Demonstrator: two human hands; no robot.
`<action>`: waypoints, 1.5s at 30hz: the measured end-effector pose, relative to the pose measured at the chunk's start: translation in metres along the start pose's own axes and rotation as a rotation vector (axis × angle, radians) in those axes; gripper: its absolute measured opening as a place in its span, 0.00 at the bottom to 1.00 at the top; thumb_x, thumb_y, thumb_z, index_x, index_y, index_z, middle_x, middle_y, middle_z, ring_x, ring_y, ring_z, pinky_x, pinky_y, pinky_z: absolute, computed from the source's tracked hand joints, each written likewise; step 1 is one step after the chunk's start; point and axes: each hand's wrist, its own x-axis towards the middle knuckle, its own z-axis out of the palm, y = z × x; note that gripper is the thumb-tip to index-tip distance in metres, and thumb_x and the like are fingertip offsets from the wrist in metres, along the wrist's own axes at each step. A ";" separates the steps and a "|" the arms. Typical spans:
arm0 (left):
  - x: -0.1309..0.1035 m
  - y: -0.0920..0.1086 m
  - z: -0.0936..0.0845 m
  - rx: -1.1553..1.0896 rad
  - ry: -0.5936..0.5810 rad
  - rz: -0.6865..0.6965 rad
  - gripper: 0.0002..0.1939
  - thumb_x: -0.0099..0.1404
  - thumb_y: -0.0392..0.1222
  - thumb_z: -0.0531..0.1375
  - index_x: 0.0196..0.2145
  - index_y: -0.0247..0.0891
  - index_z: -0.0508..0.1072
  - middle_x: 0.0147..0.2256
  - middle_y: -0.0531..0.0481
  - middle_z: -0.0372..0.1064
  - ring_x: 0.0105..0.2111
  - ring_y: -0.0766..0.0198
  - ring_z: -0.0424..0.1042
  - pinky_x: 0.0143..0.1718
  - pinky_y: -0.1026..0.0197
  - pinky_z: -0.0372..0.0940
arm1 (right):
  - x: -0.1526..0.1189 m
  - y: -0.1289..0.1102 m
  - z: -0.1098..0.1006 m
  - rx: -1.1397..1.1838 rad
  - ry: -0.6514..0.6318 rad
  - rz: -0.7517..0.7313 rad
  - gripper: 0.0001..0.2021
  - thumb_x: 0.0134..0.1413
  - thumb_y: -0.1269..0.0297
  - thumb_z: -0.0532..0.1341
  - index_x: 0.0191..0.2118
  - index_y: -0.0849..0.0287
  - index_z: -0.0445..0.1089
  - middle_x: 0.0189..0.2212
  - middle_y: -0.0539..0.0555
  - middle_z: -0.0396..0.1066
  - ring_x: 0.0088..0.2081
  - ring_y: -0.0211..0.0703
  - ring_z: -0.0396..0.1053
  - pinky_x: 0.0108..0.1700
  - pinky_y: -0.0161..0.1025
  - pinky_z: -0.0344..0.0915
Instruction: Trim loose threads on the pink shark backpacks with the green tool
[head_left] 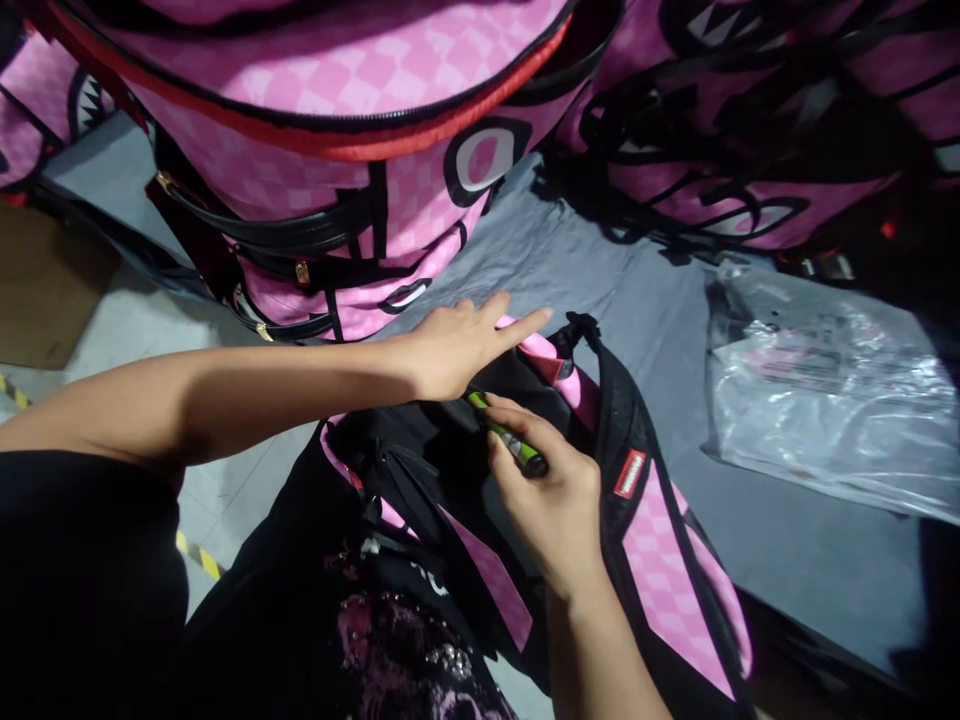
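Note:
A black and pink backpack (660, 580) lies with its straps upward at the table's near edge, a red label on one strap. My left hand (469, 345) rests at its top edge, palm down, thumb and fingers apart. Just below it, my right hand (551, 480) grips a green marker-like tool (517, 445) with a dark end. The tool's far tip is close to the black panel under my left hand; whether it touches cannot be made out.
Behind stands a large pink checkered bag (315, 180) with red-edged zip. More pink bags (750, 190) are piled at back right. A clear plastic bag (832, 390) lies on the grey-covered table (652, 300) at right. Cardboard (45, 290) is at far left.

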 end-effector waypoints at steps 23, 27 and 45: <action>0.003 -0.001 0.003 0.017 0.020 -0.003 0.51 0.60 0.30 0.61 0.71 0.44 0.35 0.69 0.34 0.43 0.56 0.45 0.65 0.43 0.54 0.69 | 0.002 -0.005 0.007 0.025 0.022 0.067 0.10 0.58 0.68 0.61 0.45 0.56 0.75 0.47 0.53 0.79 0.51 0.47 0.76 0.65 0.55 0.61; 0.001 -0.004 0.005 -0.002 0.039 0.026 0.50 0.60 0.30 0.59 0.71 0.45 0.35 0.70 0.35 0.41 0.59 0.45 0.64 0.50 0.52 0.68 | 0.003 -0.005 0.009 0.072 0.027 0.067 0.11 0.57 0.70 0.60 0.45 0.56 0.74 0.47 0.53 0.79 0.51 0.45 0.75 0.66 0.55 0.58; 0.005 -0.009 0.021 0.012 0.164 -0.003 0.47 0.59 0.35 0.58 0.71 0.45 0.42 0.67 0.38 0.50 0.59 0.42 0.66 0.50 0.45 0.72 | -0.014 0.092 -0.176 -0.546 0.540 0.226 0.08 0.60 0.65 0.55 0.38 0.57 0.71 0.38 0.57 0.76 0.44 0.48 0.74 0.50 0.49 0.70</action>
